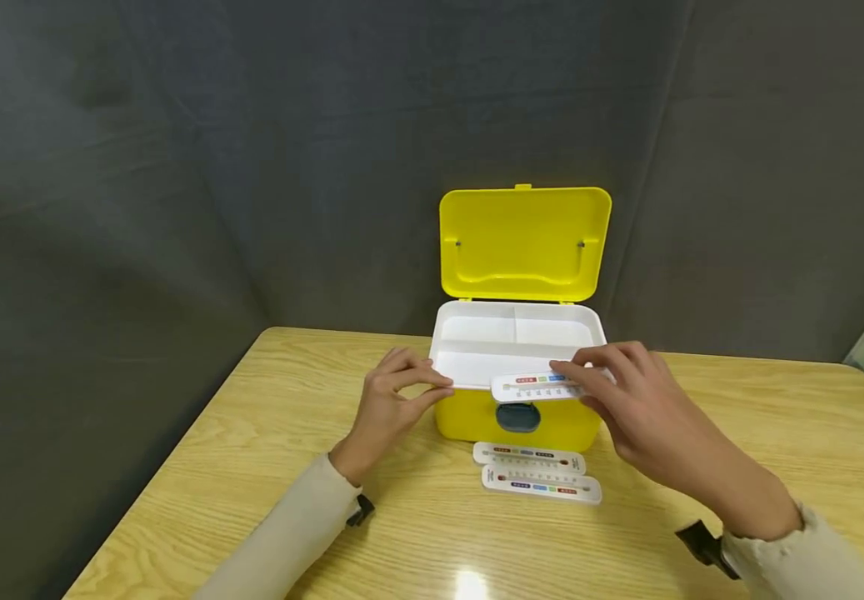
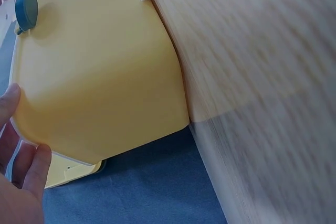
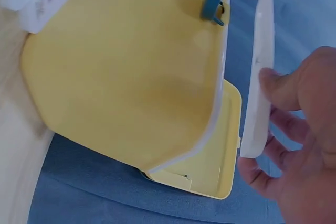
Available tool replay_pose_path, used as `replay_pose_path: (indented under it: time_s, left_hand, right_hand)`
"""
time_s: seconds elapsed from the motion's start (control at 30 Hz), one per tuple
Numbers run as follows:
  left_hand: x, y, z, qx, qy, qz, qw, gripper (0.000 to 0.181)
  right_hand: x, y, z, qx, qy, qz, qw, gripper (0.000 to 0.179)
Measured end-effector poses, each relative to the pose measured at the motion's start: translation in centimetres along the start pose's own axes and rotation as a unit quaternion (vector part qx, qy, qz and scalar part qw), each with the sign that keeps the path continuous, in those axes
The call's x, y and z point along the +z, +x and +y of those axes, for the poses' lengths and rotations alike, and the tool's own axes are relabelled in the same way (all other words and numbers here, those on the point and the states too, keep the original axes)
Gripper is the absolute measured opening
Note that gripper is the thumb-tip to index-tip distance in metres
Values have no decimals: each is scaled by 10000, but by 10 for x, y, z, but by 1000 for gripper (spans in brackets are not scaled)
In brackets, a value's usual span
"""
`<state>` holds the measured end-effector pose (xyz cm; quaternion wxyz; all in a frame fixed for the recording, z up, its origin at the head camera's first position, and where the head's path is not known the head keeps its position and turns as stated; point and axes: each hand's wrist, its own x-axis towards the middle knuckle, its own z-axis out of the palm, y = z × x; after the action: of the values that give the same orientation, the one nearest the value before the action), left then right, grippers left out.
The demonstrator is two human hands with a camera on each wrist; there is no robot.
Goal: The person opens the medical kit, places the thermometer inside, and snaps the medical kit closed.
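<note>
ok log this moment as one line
left hand: grips white tray corner | right hand: holds thermometer near tray front | yellow lid: open | two more thermometers: on table before box

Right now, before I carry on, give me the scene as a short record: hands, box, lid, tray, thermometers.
Right hand: pinches a thermometer above the tray's front edge
Left hand: grips the box's front left corner
Box: yellow, upright on the table
Lid: open, raised at the back
Tray: white, three compartments
On table: two more thermometers, in front of the box
</note>
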<state>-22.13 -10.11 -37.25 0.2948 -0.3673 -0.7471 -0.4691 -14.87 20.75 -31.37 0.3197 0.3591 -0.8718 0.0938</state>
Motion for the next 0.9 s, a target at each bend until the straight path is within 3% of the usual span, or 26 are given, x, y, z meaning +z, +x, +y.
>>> replay_pose_path:
  time_s: [0.07,0.2,0.37,0.63,0.9]
  left_hand:
    - [-1,-1,0,38,-19,-2,10000,10]
    - [-3,-1,0,49,-63,-11,10000,10]
    - [-4,1,1,-13,-56,-71,10000,10]
    - [-3,2,3,-141,-36,-173,9997,9]
    - [-2,1,1,-34,146,-202,9997,8]
  right_hand:
    - [1,3,0,98,-87,-71,9999,30]
    - [3,9,2,301,-267,-204,9990,56]
    - [4,13,5,483,-381,-349,9975,55]
    - [7,11,10,396,-334,-314,9982,52]
    - [8,10,9,529,-133,-539,9971,50]
